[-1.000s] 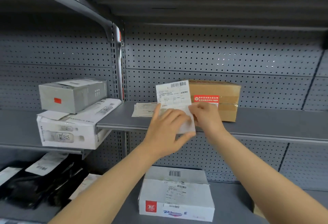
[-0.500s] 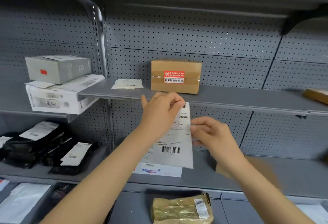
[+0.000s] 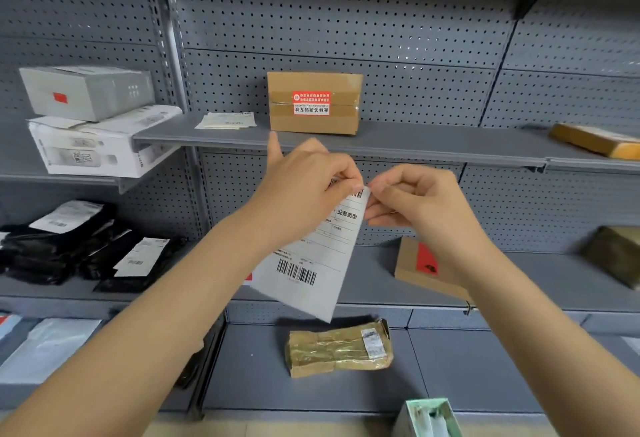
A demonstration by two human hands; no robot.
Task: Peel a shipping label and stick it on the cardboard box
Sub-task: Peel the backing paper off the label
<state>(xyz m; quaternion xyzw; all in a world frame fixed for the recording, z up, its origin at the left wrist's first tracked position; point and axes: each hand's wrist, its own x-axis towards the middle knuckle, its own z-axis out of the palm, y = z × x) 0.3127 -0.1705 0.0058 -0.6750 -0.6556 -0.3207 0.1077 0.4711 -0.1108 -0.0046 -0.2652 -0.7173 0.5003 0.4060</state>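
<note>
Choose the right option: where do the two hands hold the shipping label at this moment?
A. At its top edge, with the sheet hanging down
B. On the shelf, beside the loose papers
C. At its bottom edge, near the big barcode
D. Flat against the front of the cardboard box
A: the left hand and right hand pinch the top edge of the shipping label, which hangs below the cardboard box.

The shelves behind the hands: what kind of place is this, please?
Probably a parcel storeroom or pickup point. Grey pegboard shelves hold a taped cardboard box, black mailer bags with labels and other parcels, and both hands hold a shipping label.
</note>
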